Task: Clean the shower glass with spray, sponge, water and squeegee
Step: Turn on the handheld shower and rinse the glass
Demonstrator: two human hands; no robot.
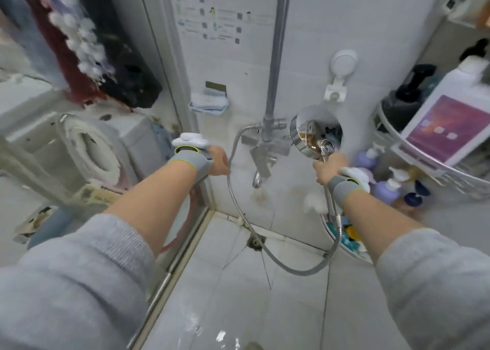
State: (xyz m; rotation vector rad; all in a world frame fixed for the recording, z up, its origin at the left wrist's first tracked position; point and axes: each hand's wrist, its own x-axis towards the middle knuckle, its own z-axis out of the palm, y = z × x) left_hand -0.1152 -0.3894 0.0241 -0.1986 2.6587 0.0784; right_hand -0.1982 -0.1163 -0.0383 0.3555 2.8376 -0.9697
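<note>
We stand on the pale tiled shower floor (238, 291), our right hand (328, 168) gripping the chrome shower head (314, 132) near the mixer tap (267, 148), our left hand (218, 161) closed around its hose (233, 148) beside the left glass (169, 116).

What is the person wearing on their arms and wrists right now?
Both arms wear loose grey knit sleeves pushed up to mid-forearm. Each wrist has a grey band edged in bright green, with a white padded piece on top, just behind the left hand and the right hand. No gloves.
</note>
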